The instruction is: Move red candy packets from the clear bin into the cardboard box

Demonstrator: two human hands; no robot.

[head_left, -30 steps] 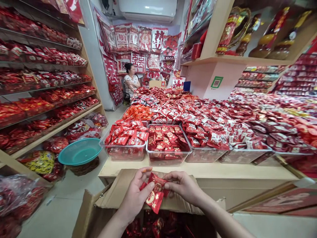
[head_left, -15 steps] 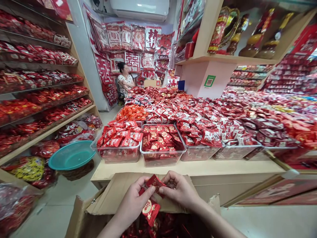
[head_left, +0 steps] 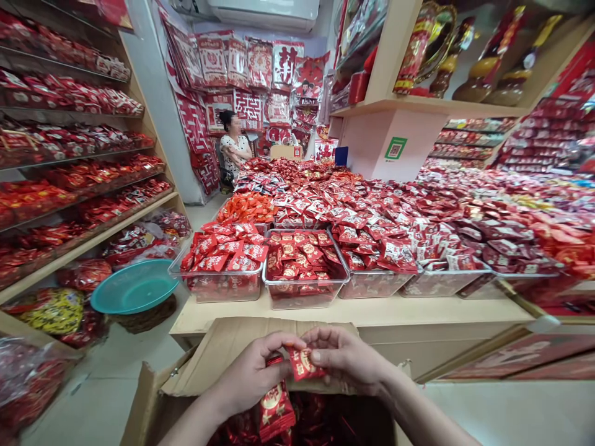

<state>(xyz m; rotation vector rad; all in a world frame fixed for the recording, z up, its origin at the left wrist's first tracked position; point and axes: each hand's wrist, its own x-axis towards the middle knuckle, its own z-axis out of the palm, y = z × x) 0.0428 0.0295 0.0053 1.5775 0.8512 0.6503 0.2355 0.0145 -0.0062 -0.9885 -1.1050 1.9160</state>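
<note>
Over an open cardboard box (head_left: 223, 353), my right hand (head_left: 346, 359) pinches a small red candy packet (head_left: 304, 362) with gold print, its thumb across the front. My left hand (head_left: 255, 375) meets it from the other side, its fingertips at the packet's top left corner. Below the left palm hangs a red packet (head_left: 275, 409) with a gold round mark, held by the left fingers; part of it is hidden behind the hand. More red packets (head_left: 242, 430) lie in the dark inside of the box.
Clear bins of red packets (head_left: 305, 294) line the wooden counter (head_left: 372, 313) beyond the box. A teal basin (head_left: 134, 288) stands on the floor at left, beside stocked shelves (head_left: 79, 152). A person (head_left: 235, 148) sits at the back.
The packet between my hands has turned so that its gold-printed face shows, and my right hand has shifted slightly right. The packet under my left hand hangs more upright.
</note>
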